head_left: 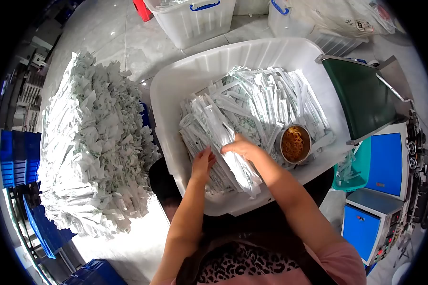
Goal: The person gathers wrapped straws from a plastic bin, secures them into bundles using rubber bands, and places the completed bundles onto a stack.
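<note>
A large white plastic tub [176, 76] in front of me holds many long, thin white wrapped packets [271, 97] with green print. My right hand [244, 146] is wrapped over a bundle of the packets [238, 166], which lies slanted along the tub's near left part. Just left of that bundle is my left hand [203, 164], its fingers slightly bent and apart over other packets, with nothing visible in it. Right of my right hand, a round metal cup [308, 145] of rubber bands [293, 144] sits among the packets.
A tall stack of similar packets [90, 152] stands left of the tub. At the right, a green conveyor belt [359, 97] reaches the tub's rim, with a teal basket [364, 166] below and a blue-fronted machine [385, 159] beside it. Another white bin [195, 21] is behind.
</note>
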{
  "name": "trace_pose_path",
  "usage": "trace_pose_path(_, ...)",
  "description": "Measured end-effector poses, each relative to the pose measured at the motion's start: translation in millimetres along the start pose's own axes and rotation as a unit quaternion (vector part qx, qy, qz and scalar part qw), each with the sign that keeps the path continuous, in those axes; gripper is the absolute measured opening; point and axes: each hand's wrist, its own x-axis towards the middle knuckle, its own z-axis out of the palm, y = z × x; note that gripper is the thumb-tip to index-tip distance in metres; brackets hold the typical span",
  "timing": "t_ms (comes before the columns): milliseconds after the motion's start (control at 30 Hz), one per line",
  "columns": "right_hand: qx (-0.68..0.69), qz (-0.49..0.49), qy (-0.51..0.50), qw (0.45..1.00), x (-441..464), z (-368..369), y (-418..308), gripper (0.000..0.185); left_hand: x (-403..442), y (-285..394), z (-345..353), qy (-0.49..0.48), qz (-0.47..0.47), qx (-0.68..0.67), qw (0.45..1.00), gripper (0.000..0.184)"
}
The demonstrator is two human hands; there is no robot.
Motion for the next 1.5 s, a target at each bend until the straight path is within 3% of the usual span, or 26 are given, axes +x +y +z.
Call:
trace_pose_path(100, 0.0, 0.077, 0.049, 0.996, -51.1, 7.7, -27.6, 0.076, -12.7, 18.8, 8.2, -0.068, -0.099, -0.165, 0.979, 0.06)
trace_pose_path(167, 0.1, 0.024, -0.071, 0.992, -70.1, 18.4, -7.1, 0.074, -17.0, 24.3, 17.0, -0.29, 0.008, -0.243, 0.926, 0.074)
trace_pose_path(200, 0.117, -0.105, -0.097, 0.983, -88.7, 33.6, -1.0, 0.069, -16.2, 29.4, 14.8, -0.396, -0.002, -0.231, 0.889, 0.071)
trace_pose_path(300, -0.221, -0.108, 0.028, 0.969, -144.2, 50.7, -18.7, 0.058, -40.2, 17.9, 18.4, -0.386, -0.069, -0.259, 0.883, 0.06)
trace_pose_path(333, -0.223, -0.113, 0.032, 0.968, -145.3, 43.2, -20.8, 0.058, -53.7, 21.0, 21.8, -0.389, -0.031, -0.284, 0.876, 0.061)
trace_pose_path(400, -0.283, -0.11, -0.13, 0.944, -147.4, 20.6, -22.6, 0.056, -68.9, 16.1, 18.7, -0.416, -0.083, -0.369, 0.827, 0.059)
trace_pose_path(433, -0.349, -0.002, -0.132, 0.928, -137.9, 0.5, -47.8, 0.062, -71.8, 14.4, 19.3, -0.423, -0.106, -0.401, 0.806, 0.057)
trace_pose_path(500, -0.177, -0.176, 0.115, 0.961, -110.0, -22.1, -71.4, 0.074, -87.9, 18.4, 23.1, -0.424, -0.11, -0.358, 0.825, 0.057)
trace_pose_path(533, -0.177, -0.304, 0.203, 0.914, -88.8, -29.5, -92.9, 0.08, -92.8, 18.2, 27.7, -0.445, -0.122, -0.338, 0.821, 0.056)
trace_pose_path(600, -0.285, -0.398, 0.246, 0.836, -50.9, -39.8, -125.1, 0.065, -99.8, 25.7, 41.0, -0.49, -0.118, -0.296, 0.811, 0.054)
trace_pose_path(633, -0.284, -0.4, 0.254, 0.834, -42.4, -43.7, -130.5, 0.065, -108.7, 32.1, 47.6, -0.475, -0.104, -0.278, 0.828, 0.056)
trace_pose_path(700, -0.109, -0.222, -0.101, 0.964, -36.1, -44.2, -141.3, 0.047, -112.6, 37.8, 51.0, -0.474, -0.155, -0.244, 0.832, 0.058)
trace_pose_path(733, -0.068, -0.216, -0.2, 0.953, -38.1, -46.1, -137.9, 0.031, -96.9, 27.7, 46.7, -0.541, -0.146, -0.26, 0.786, 0.062)
trace_pose_path(767, -0.071, -0.215, -0.207, 0.952, -45.8, -41.2, -131.2, 0.031, -95.3, 27.0, 38.1, -0.559, -0.203, -0.263, 0.76, 0.069)
trace_pose_path(867, -0.113, -0.247, -0.167, 0.948, -57.2, -13.1, -89.3, 0.023, -111.0, 15.5, 19.7, -0.473, -0.163, -0.254, 0.827, 0.084)
trace_pose_path(967, -0.174, -0.257, -0.119, 0.943, -54.8, 8.6, -69.3, 0.029, -122.7, 16.0, 14.7, -0.426, -0.119, -0.26, 0.859, 0.076)
trace_pose_path(1033, -0.086, -0.215, -0.024, 0.972, -56.5, 24.0, -74.6, 0.036, -111.1, 12.7, 2.7, -0.336, -0.11, -0.184, 0.917, 0.065)
trace_pose_path(1067, 0.222, -0.218, -0.075, 0.947, -48.2, 34.2, -64.1, 0.041, -101.0, 10.5, -4.8, -0.287, -0.123, -0.18, 0.933, 0.054)
trace_pose_path(1100, 0.321, -0.196, -0.027, 0.926, -39.8, 34.5, -57.8, 0.044, -109.6, 27.1, -8.9, -0.248, -0.147, -0.211, 0.934, 0.043)
trace_pose_path(1167, -0.064, -0.165, 0.184, 0.967, -28.4, 15.8, -36.0, 0.045, -110.0, 38.3, -16.0, -0.177, -0.076, -0.243, 0.951, 0.047)
trace_pose_path(1200, -0.26, -0.215, 0.268, 0.902, -6.0, 14.0, 6.1, 0.045, -120.9, 51.3, -14.9, -0.134, -0.061, -0.276, 0.95, 0.05)
trace_pose_path(1233, -0.405, -0.131, 0.268, 0.864, -10.1, 19.7, 18.7, 0.049, -111.2, 49.5, -25.3, -0.15, -0.039, -0.304, 0.94, 0.054)
trace_pose_path(1267, -0.502, -0.147, 0.258, 0.812, -2.4, 24.1, 46.2, 0.045, -109.2, 50.5, -31.5, -0.152, -0.028, -0.307, 0.939, 0.053)
trace_pose_path(1400, -0.515, -0.063, 0.185, 0.835, -5.6, 47.2, 54.1, 0.038, -109.8, 47.9, -33.1, -0.234, 0.053, -0.359, 0.902, 0.05)
trace_pose_path(1467, -0.378, 0.044, 0.127, 0.916, -13.7, 38.8, 39.3, 0.035, -109.6, 47.9, -32.1, -0.271, 0.066, -0.36, 0.89, 0.052)
trace_pose_path(1500, -0.381, 0.038, 0.127, 0.915, -16.4, 35.8, 35.1, 0.035, -109.2, 48.1, -30.1, -0.269, 0.065, -0.356, 0.893, 0.053)
